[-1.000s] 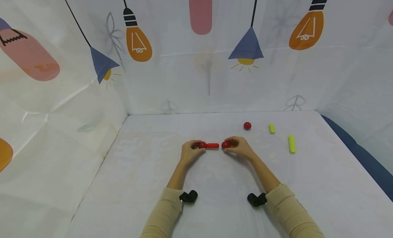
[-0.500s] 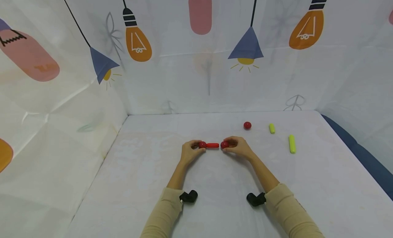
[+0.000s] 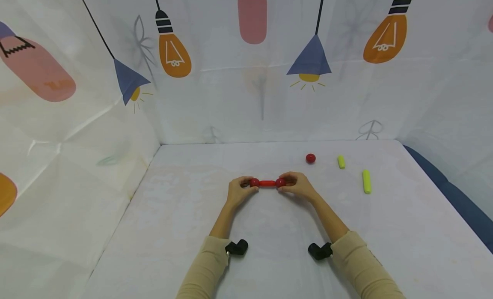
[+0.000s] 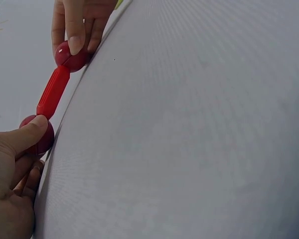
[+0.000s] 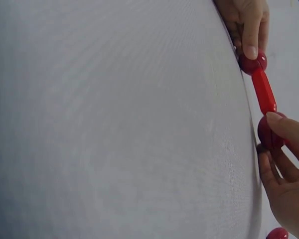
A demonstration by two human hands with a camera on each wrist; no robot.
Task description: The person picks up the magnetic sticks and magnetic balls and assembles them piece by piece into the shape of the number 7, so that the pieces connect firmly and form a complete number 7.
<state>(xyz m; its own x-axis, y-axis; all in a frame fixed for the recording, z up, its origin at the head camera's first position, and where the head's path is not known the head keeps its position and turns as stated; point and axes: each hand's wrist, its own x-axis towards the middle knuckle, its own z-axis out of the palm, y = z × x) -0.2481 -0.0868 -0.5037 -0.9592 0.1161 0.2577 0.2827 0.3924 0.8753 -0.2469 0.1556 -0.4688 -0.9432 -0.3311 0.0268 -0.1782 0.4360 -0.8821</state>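
Note:
My left hand (image 3: 238, 191) pinches a dark red ball (image 4: 49, 139) between thumb and fingers. A bright red ridged rod (image 3: 267, 183) runs sideways from that ball to a second dark red ball (image 5: 265, 132), meeting one ball at each end. My right hand (image 3: 298, 185) pinches this second ball, thumb on the near side. In the left wrist view the red rod (image 4: 53, 93) shows whole between the two balls. Both hands are low over the white table, around its middle.
Behind my right hand a third red ball (image 3: 310, 158) lies on the white table (image 3: 185, 204). Farther right lie a short yellow-green rod (image 3: 341, 162) and a longer yellow-green rod (image 3: 366, 181). A white printed sheet (image 3: 231, 93) hangs behind the table.
My right hand has moved slightly left with its ball, closing the gap to the red rod's right end. My left hand has stayed in place.

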